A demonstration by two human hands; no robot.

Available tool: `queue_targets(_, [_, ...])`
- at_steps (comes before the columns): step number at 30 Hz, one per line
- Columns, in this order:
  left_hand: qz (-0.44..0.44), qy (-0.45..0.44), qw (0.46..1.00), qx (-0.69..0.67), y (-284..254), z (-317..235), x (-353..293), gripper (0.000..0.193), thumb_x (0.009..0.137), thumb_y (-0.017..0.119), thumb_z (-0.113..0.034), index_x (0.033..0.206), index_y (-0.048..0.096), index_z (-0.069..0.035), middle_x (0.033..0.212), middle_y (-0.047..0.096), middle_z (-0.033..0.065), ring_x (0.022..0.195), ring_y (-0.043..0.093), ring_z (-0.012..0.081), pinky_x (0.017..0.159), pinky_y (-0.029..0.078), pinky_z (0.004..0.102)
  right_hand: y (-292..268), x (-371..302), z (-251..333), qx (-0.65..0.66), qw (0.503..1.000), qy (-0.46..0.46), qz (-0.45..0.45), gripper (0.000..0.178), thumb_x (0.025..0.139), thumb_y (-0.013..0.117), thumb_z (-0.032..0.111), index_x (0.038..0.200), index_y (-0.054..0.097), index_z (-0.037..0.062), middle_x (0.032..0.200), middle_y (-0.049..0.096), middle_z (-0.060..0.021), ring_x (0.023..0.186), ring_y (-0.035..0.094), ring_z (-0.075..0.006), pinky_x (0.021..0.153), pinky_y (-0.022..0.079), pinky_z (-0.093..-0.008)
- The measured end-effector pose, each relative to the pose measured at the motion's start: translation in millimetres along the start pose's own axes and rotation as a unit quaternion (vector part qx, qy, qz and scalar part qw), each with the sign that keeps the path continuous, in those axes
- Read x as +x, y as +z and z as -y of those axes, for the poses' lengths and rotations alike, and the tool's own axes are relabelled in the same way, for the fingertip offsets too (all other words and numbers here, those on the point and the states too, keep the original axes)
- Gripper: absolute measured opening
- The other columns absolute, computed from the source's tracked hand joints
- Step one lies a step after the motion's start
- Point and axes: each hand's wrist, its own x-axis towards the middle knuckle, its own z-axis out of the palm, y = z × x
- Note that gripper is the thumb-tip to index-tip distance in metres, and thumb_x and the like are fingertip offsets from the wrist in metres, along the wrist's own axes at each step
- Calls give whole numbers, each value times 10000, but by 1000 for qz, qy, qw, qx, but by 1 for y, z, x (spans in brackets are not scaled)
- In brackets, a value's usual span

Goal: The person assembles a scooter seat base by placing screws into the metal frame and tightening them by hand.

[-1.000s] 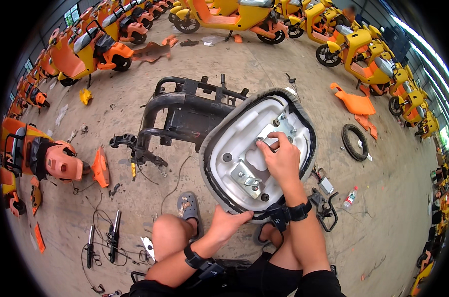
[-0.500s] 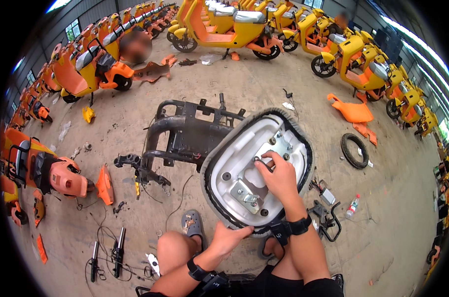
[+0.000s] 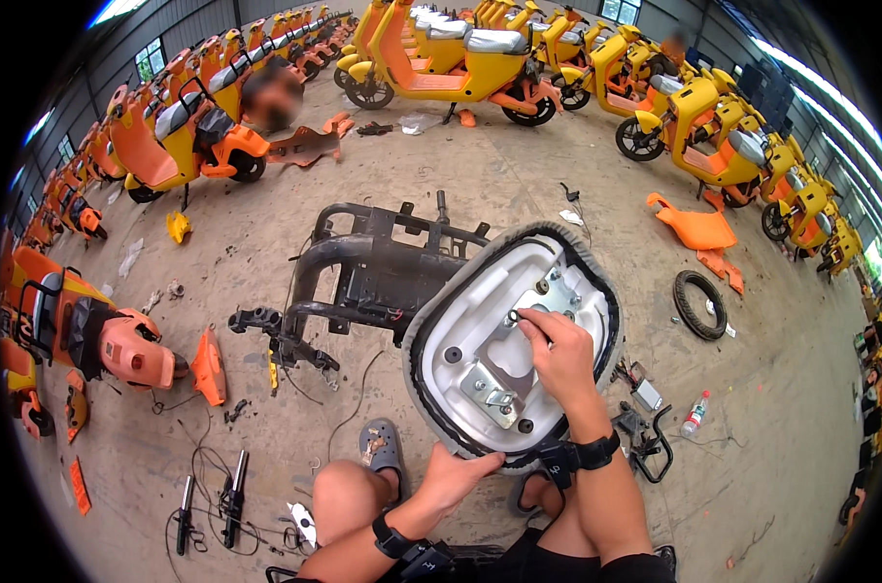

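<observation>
An upturned scooter seat (image 3: pixel 439 377) is tilted in front of me, its white plastic underside facing up inside a dark, grey-edged rim. My left hand (image 3: pixel 457 476) is closed on the seat's near edge, the thumb lying over the rim. Over the middle of the underside, my right hand (image 3: pixel 563 356) has thumb and forefinger pinched at a small round metal piece (image 3: pixel 513 318) beside the upper metal plate (image 3: pixel 556 295). Whether it is a nut or a bolt head is too small to tell. A lower metal bracket (image 3: pixel 487 393) with a latch loop is fixed nearer to me.
A bare black scooter frame (image 3: pixel 349 255) lies just beyond the seat. Orange panels (image 3: pixel 695 227), a tyre (image 3: pixel 699 305), a bottle (image 3: pixel 695 414), a black bent-tube part (image 3: pixel 660 447) and fork tubes (image 3: pixel 235 497) lie around. Rows of yellow scooters (image 3: pixel 460 78) stand behind.
The whole view has shifted slightly. My right fingers have curled and turned a little at the small metal piece; my left hand keeps its hold on the seat's edge.
</observation>
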Motion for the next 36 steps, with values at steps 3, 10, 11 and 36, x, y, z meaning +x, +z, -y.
queue_targets(3, [1,-7,1000,-8,1,-2,0,406,782,742,93,1164,606,66,1079,680,106,928,676,185,793,572,309,1,2,-13,-65,996,-64,-5,135,842,689,93,962,752,99,848,674,-68,867,614,-266,877,433,-389])
queue_targets(10, [-3,-1,1000,-8,0,2,0,402,779,745,90,1155,609,57,1074,678,101,932,673,182,789,573,307,4,11,-25,-111,984,-143,-2,168,814,696,78,954,763,142,880,651,-35,901,585,-238,932,378,-405])
queue_targets(11, [-3,-4,1000,-2,0,2,0,403,778,745,90,1156,608,55,1072,678,100,931,673,181,789,572,306,4,12,-26,-114,982,-150,1,174,812,696,78,956,765,147,881,650,-36,897,586,-240,924,383,-403])
queue_targets(36, [-17,-8,1000,18,-3,10,6,388,776,768,63,1133,618,57,1053,686,105,887,688,184,743,586,303,12,11,-28,-71,994,-77,-11,279,742,793,281,954,758,103,814,670,-72,835,610,-284,803,443,-394])
